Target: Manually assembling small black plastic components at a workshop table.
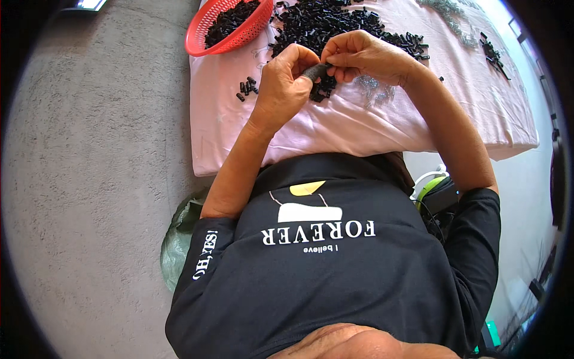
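Note:
Both hands meet above the near part of a pink-covered table, with fingertips pinched close together. My left hand (280,87) is closed, and a dark wrap (315,73) covers its thumb. Facing it, my right hand (376,58) is closed too, thumb against fingers. Whatever small thing lies between the fingertips is too small and hidden to name. Just below them is a small cluster of short black cylindrical pieces (323,91). A large pile of the same black pieces (326,24) spreads behind the hands. Small silvery, see-through pieces (376,91) lie under my right wrist.
A red perforated basket (238,40) holding black pieces stands at the table's far left. Several loose black pieces (245,90) lie left of my left hand. More silvery pieces (445,15) and a small black bunch (493,57) are at the far right. The pink cloth (221,134) covers the table.

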`<action>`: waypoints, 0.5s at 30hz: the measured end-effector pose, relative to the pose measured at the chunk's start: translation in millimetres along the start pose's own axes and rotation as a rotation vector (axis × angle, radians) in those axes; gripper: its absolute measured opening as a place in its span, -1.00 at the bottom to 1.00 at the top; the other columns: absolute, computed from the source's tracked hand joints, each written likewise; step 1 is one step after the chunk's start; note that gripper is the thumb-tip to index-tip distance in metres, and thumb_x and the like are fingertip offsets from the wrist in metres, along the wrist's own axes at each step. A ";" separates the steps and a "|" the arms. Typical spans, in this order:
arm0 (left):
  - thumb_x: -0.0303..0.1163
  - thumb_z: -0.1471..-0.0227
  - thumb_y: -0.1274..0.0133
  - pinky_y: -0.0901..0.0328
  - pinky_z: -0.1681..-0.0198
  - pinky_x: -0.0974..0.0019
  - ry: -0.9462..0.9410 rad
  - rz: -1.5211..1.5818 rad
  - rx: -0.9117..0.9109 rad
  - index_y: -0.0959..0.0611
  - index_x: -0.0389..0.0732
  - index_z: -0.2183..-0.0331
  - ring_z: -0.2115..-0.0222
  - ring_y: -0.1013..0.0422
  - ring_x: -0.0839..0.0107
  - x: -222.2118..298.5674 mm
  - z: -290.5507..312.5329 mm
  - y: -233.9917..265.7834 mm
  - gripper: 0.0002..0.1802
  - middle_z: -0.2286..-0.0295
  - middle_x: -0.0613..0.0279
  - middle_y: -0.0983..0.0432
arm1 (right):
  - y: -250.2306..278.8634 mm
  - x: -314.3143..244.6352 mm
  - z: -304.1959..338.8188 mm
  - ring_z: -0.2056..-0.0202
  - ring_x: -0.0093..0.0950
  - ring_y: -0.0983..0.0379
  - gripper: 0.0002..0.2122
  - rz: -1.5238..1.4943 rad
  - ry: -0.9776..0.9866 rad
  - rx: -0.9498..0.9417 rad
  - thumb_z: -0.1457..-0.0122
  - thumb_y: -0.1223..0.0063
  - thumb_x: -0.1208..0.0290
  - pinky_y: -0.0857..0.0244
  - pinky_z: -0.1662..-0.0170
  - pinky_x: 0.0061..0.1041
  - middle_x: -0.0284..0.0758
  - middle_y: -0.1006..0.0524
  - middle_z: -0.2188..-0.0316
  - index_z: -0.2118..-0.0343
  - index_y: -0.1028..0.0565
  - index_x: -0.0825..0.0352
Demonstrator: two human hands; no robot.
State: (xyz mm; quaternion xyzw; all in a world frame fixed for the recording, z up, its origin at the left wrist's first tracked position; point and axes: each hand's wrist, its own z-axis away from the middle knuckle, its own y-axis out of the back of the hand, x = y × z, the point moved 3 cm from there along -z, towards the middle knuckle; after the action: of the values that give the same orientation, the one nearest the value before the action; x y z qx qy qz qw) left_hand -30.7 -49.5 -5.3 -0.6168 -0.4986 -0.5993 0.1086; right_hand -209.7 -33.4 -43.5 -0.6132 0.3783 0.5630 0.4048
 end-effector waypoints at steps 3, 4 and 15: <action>-0.67 -0.02 -0.02 -0.36 0.30 0.54 0.041 0.074 -0.050 -0.52 -0.33 0.33 0.43 -0.42 0.62 -4.2 -0.2 3.4 -0.90 0.46 0.34 -0.47 | -0.9 -0.9 -1.2 0.42 -0.70 -0.51 -0.84 -0.046 0.019 -0.065 -0.21 -0.05 0.42 -0.43 0.32 -0.75 -0.38 -0.57 0.43 0.22 -0.53 0.37; -0.67 -0.02 -0.02 -0.36 0.30 0.54 0.040 0.074 -0.050 -0.52 -0.33 0.33 0.43 -0.42 0.62 -4.5 0.2 4.8 -0.90 0.46 0.34 -0.47 | -1.2 -1.9 -0.8 0.42 -0.70 -0.51 -0.84 -0.051 0.025 -0.078 -0.20 -0.06 0.44 -0.43 0.32 -0.75 -0.37 -0.57 0.42 0.21 -0.52 0.38; -0.62 0.14 -0.12 -0.36 0.38 0.36 -0.023 -0.376 -0.062 -0.60 -0.29 0.43 0.48 -0.46 0.36 -13.8 22.6 22.6 -0.88 0.48 0.16 -0.50 | 0.3 -3.9 1.0 0.43 -0.65 -0.52 -0.82 -0.003 -0.001 0.001 -0.17 -0.09 0.47 -0.45 0.32 -0.71 -0.34 -0.58 0.40 0.19 -0.52 0.39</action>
State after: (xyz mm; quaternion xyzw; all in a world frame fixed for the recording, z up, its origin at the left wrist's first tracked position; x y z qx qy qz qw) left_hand 3.4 -50.5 -12.4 -0.5226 -0.5877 -0.6170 -0.0302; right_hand -210.6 -32.6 -39.6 -0.6133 0.3775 0.5624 0.4062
